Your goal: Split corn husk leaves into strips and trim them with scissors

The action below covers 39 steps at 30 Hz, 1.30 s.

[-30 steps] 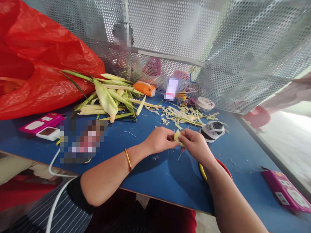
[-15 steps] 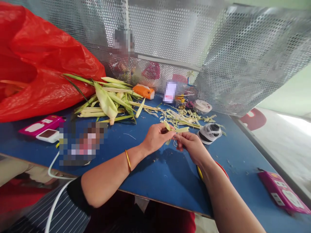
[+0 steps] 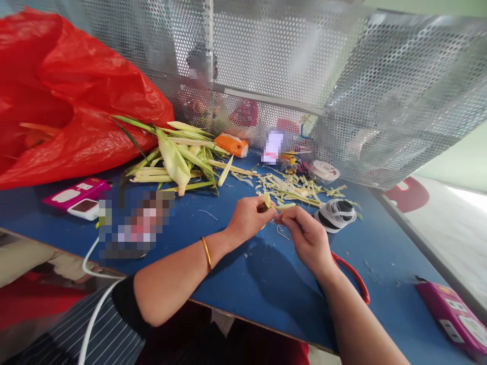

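Note:
My left hand (image 3: 249, 219) and my right hand (image 3: 306, 234) meet over the blue table (image 3: 236, 274), both pinching a small folded strip of pale green leaf (image 3: 274, 205). The fingers of each hand are closed round it. A gold bangle (image 3: 206, 253) sits on my left wrist. Beyond the hands lies a scatter of cut leaf scraps (image 3: 294, 185), and to the left a pile of long green leaves (image 3: 178, 157).
A red plastic bag (image 3: 64, 111) fills the left. A roll of black-and-white tape (image 3: 337, 214), an orange device (image 3: 232, 144), pink boxes (image 3: 78, 192) (image 3: 454, 317) and a red-handled tool (image 3: 355, 276) lie on the table. Perforated metal screens (image 3: 304, 66) close off the back.
The hands stayed together on the leaf piece, turning and folding it; its tip now points up between the fingers. The camera shifted slightly right.

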Tool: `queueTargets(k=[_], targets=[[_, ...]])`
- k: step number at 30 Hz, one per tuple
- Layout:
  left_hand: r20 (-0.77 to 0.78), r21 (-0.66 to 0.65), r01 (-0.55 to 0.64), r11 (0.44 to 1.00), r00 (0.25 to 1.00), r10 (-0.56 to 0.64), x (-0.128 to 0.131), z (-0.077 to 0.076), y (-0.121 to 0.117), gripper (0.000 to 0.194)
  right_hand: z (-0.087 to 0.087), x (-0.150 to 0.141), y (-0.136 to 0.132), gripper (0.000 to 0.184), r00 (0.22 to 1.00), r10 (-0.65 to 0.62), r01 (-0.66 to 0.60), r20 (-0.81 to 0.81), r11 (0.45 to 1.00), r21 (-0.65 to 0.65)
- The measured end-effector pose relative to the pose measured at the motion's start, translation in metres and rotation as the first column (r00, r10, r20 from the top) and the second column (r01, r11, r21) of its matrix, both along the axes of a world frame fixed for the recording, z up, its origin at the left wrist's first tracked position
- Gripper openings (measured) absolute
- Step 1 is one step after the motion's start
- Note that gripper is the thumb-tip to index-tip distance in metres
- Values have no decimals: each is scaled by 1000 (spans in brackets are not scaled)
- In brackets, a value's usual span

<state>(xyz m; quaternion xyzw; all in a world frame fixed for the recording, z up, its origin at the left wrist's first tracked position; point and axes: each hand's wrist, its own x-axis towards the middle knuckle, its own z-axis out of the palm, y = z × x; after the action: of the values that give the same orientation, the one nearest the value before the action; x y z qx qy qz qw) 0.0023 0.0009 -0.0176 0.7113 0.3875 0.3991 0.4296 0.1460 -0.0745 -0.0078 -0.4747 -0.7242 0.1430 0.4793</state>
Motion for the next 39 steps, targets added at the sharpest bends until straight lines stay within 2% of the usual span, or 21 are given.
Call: queueTargets(k=[3, 8, 11, 15, 17, 19, 22, 25, 27, 30, 33, 36, 39], targets=[[-17, 8, 3, 1000, 1000, -3, 0, 2, -1, 17, -2, -1, 0, 16, 999, 30, -31, -25, 998, -46], [-81, 76, 36, 996, 996, -30, -1, 4, -2, 17, -1, -2, -2, 17, 997, 64, -64, 53, 998, -7], [-202, 133, 114, 984, 976, -86, -3, 4, -2, 18, 2, 1, -3, 19, 996, 47, -44, 69, 998, -34], [-355, 160, 306, 938, 905, -235, -6, 6, -3, 16, 7, 14, 1, 16, 998, -51, 55, 43, 994, -98], [-338, 121, 423, 898, 868, -363, -7, 8, -4, 12, 9, 22, 4, 16, 997, -74, 76, 20, 986, -151], [-248, 47, 513, 857, 837, -488, -8, 10, -6, 10, 10, 29, 8, 18, 996, -85, 78, -20, 973, -218], [-38, -37, 563, 825, 825, -564, -7, 12, -8, 8, 6, 32, 13, 22, 986, -124, 83, -109, 944, -320], [168, -69, 526, 848, 844, -510, -6, 15, -9, 9, -3, 28, 17, 25, 975, -156, 82, -159, 916, -392], [229, -79, 475, 876, 864, -448, -6, 17, -9, 12, -8, 24, 18, 27, 979, -150, 84, -138, 914, -396], [140, -53, 351, 935, 930, -341, -8, 19, -6, 16, -12, 21, 17, 28, 989, -137, 108, -56, 926, -361], [15, 23, 160, 987, 987, -160, -9, 18, -1, 19, -10, 18, 13, 25, 990, -116, 135, 76, 936, -325], [-25, 69, 30, 997, 999, -28, -10, 17, 3, 20, -5, 11, 7, 18, 975, -64, 104, 211, 978, -181], [-50, 63, 4, 998, 999, 0, -10, 14, 5, 20, -2, 3, 2, 17, 975, -59, 52, 215, 998, 36]])
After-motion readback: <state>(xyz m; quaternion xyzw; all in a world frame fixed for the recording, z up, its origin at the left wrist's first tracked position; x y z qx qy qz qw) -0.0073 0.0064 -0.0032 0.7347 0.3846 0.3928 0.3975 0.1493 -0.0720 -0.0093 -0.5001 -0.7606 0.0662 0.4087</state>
